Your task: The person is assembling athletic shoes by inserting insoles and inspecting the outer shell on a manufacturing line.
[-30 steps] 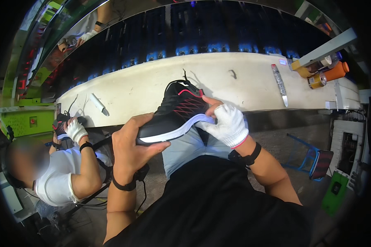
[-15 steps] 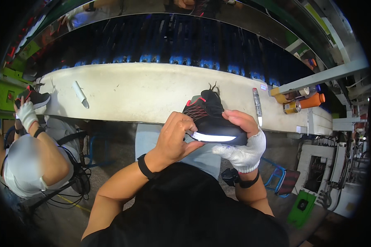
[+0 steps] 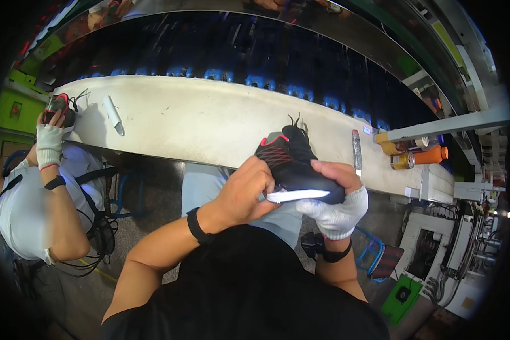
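Note:
A black shoe [image 3: 304,174] with red stitching, a red-edged collar and dark laces is held in front of me above the table's near edge. A bright white strip [image 3: 298,195] runs along its lower edge. My bare left hand [image 3: 246,187] has its thumb and fingers pinched at the left end of this strip, on the shoe's edge. My right hand [image 3: 341,203], in a white glove with bare fingertips, grips the shoe's right end, fingers on top and palm below. Whether the strip is loose or part of the sole, I cannot tell.
On the pale table [image 3: 198,124] lie a white roll [image 3: 112,112] and a long flat blade [image 3: 357,150]. An orange bottle [image 3: 432,155] and a can [image 3: 402,161] stand at the right. A dark conveyor [image 3: 209,48] runs behind. At left, a co-worker's gloved hand [image 3: 50,141] holds another shoe [image 3: 62,110].
My view has shifted slightly. The shoe has tilted a little in my hands, the white strip's right end now higher. At left, the co-worker's hand and shoe have moved up and right.

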A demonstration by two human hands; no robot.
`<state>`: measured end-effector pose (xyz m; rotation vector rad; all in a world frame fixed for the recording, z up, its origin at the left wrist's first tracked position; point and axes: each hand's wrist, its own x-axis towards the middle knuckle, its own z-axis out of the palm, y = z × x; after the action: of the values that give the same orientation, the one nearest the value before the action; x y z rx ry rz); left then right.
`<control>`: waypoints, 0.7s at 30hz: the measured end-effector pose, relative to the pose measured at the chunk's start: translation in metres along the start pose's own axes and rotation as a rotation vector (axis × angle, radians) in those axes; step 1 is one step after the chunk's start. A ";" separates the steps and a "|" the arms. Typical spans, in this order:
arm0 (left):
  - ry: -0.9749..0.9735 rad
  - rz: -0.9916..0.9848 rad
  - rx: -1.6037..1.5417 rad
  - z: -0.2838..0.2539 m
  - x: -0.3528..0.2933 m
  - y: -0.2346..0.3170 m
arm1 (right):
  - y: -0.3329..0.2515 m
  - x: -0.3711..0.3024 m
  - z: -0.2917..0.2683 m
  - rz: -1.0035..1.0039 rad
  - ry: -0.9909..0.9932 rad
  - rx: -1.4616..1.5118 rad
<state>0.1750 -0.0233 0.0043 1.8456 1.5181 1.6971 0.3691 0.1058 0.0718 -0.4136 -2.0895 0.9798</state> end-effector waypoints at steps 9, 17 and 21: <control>-0.163 0.048 -0.013 -0.020 0.019 -0.018 | 0.008 -0.005 -0.001 -0.090 -0.046 0.049; -0.238 -0.170 0.071 -0.033 -0.003 -0.036 | 0.018 -0.006 0.000 -0.122 0.070 0.189; -0.160 -0.144 0.478 -0.042 -0.036 -0.055 | 0.031 -0.007 -0.002 -0.064 0.177 0.282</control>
<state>0.1185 -0.0453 -0.0443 1.9621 2.0575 1.1598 0.3736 0.1227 0.0459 -0.2755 -1.7651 1.1379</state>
